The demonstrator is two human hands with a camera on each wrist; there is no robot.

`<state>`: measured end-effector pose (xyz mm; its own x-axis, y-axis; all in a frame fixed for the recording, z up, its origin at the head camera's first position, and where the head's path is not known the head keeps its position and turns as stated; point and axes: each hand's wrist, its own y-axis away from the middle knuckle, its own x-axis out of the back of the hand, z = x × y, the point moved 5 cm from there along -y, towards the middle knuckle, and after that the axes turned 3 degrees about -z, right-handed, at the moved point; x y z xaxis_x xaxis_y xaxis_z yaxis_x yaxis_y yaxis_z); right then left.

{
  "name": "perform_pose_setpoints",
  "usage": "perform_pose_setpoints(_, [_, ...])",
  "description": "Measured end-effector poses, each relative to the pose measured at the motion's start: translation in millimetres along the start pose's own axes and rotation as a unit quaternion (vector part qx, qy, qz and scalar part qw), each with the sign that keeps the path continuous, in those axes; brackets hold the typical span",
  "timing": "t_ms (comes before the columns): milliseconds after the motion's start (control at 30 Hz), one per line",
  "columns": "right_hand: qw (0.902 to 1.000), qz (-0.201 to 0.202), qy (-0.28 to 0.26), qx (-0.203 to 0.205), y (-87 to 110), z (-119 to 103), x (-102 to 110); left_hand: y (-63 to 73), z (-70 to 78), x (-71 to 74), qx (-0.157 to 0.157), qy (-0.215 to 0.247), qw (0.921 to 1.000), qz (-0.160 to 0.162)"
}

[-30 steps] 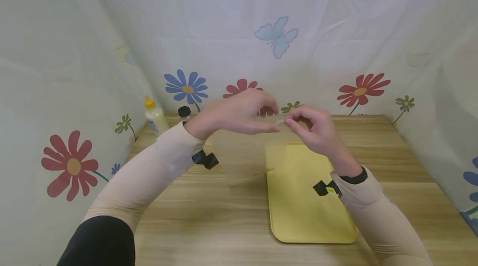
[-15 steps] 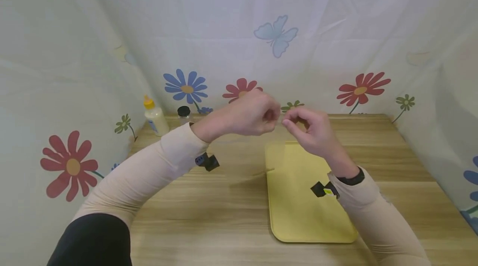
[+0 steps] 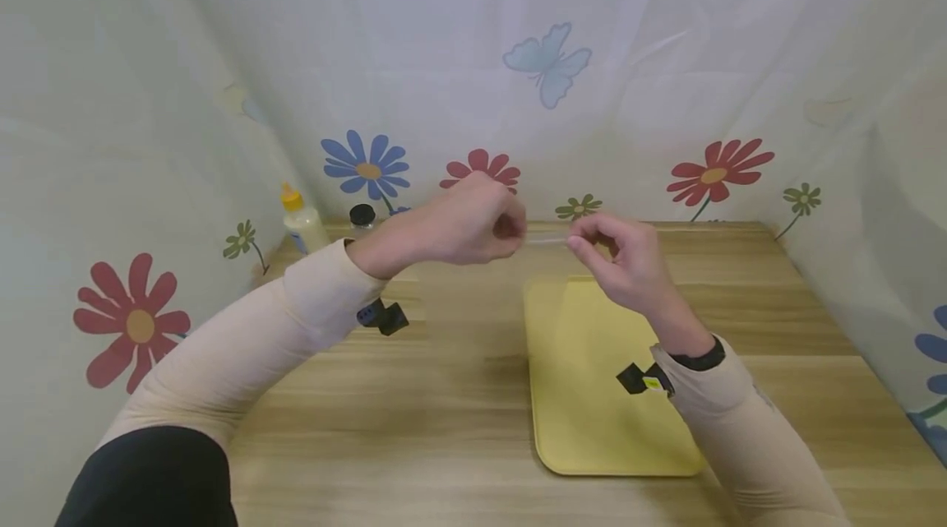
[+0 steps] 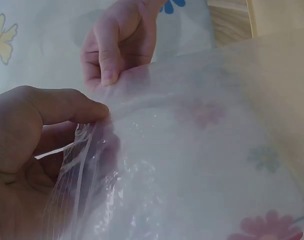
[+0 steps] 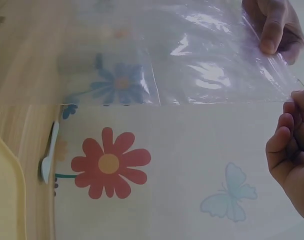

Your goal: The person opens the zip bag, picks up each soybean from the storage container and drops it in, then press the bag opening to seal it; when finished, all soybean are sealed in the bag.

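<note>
A clear plastic zip bag (image 4: pixel 172 150) hangs stretched between my two hands above the table, barely showing in the head view. My left hand (image 3: pixel 473 223) pinches its zip edge between thumb and fingers; the left wrist view shows the film bunched there. At the corner of that same edge, my right hand (image 3: pixel 621 260) grips the bag with thumb and forefinger. A thin pale strip of the edge spans the gap between the hands. In the right wrist view the bag (image 5: pixel 192 65) spreads flat, creased and shiny, and its inside appears to hold nothing.
On the wooden table lies a yellow tray (image 3: pixel 614 395), below my right hand. A yellow-capped bottle (image 3: pixel 305 223) and a black-lidded jar (image 3: pixel 362 217) stand at the back left. The right wrist view shows a white spoon (image 5: pixel 49 155) by the back curtain.
My left hand's fingers, loosely spread a second ago, have closed on the bag's edge. That hand has then moved left, away from the right hand, which stays nearly in place.
</note>
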<state>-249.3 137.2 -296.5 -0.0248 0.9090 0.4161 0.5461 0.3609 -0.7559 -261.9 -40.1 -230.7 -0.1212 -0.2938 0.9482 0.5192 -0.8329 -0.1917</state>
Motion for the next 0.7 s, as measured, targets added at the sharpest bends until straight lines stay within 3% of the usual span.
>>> perform_pose_setpoints(133, [0.9997, 0.007, -0.023, 0.003, 3.0, -0.6, 0.2, 14.1, -3.7, 7.3, 0.007, -0.002, 1.0000, -0.003])
perform_pose_setpoints(300, [0.9993, 0.015, -0.034, 0.006, 5.3, -3.1, 2.0, 41.7, -9.4, 17.1, 0.033, 0.000, 0.9994, 0.001])
perform_pose_setpoints(533, [0.9996, 0.017, -0.023, 0.008, 5.9, -8.3, 4.2, 77.7, -13.8, 25.6, 0.048, -0.004, 0.9972, 0.057])
perform_pose_setpoints(700, [0.9996, 0.012, -0.023, 0.007, 7.7, -14.7, 3.3, 101.6, -13.4, 28.3, 0.057, -0.017, 0.9949, 0.081])
